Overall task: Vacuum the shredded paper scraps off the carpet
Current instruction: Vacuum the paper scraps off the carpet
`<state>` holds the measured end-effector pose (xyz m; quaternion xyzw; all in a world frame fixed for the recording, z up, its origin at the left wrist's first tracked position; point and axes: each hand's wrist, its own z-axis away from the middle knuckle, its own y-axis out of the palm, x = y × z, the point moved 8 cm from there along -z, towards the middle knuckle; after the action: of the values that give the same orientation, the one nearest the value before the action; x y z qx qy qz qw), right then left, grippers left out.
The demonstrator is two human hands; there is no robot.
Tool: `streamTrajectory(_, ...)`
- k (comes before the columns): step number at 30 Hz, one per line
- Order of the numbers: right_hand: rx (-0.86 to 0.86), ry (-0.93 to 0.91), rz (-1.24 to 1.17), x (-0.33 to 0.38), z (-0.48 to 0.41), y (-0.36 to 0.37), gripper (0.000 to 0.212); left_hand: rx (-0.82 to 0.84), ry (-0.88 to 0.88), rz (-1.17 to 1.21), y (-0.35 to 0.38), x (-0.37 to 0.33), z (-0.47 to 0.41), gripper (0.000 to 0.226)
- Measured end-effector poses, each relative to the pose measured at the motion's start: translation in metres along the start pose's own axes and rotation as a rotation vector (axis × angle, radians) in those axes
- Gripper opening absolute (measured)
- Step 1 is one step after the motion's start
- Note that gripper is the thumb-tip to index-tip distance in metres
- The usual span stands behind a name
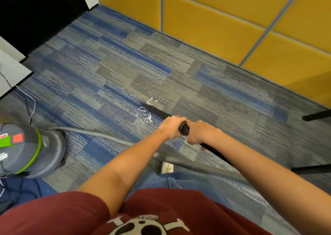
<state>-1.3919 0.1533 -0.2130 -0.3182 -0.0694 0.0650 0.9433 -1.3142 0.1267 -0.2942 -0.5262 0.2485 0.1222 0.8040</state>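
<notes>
Plainly, I had the black wand (160,112) in both hands because a long tube steers badly from one end. My left hand (171,127) was curled round it just ahead of the collar, so that I could aim the tip. My right hand (199,133) was wrapped round it just behind the collar, to take the weight and the drag of the grey hose (206,168). The two hands sat close together, with only the collar between them. I held the wand slanted down and away from me, so its mouth met the carpet (107,64) at a low angle, which I judged would let the suction reach across the pile.

The paper scraps (146,115) lay as a small white scatter on a blue-and-grey patch, most just to the left of the wand and a few right by its tip. One stray piece (83,96) lay well apart to the left. With the tip among the far ones, I judged the job under way but far from finished.

The hose ran past my shoe (167,167) and across to the canister (26,148), which stood to my left near a white cable (32,107). I reckoned that slack mattered: a taut hose would tug the tip off the scraps. The yellow panels (215,23) ran along the far side, well apart from the work.
</notes>
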Motion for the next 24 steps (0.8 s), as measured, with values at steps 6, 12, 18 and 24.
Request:
streamTrajectory(6, -0.004, 0.044, -0.067, -0.016, 0.005, 0.007, 0.057, 0.042, 0.055, 0.008, 0.013, -0.013, -0.009, 0.045)
streamTrajectory(12, -0.004, 0.086, -0.136, -0.028, 0.01, 0.008, 0.052, 0.088, 0.094, 0.008, 0.019, -0.026, -0.018, 0.042)
streamTrajectory(18, -0.012, 0.119, -0.167, -0.04, 0.01, 0.011, 0.056, 0.13, 0.117, 0.008, 0.025, -0.037, -0.023, 0.042)
streamTrajectory(24, -0.006, 0.112, -0.181, -0.042, 0.009, 0.008, 0.056, 0.127, 0.135, -0.06, 0.023, -0.038, -0.027, 0.04)
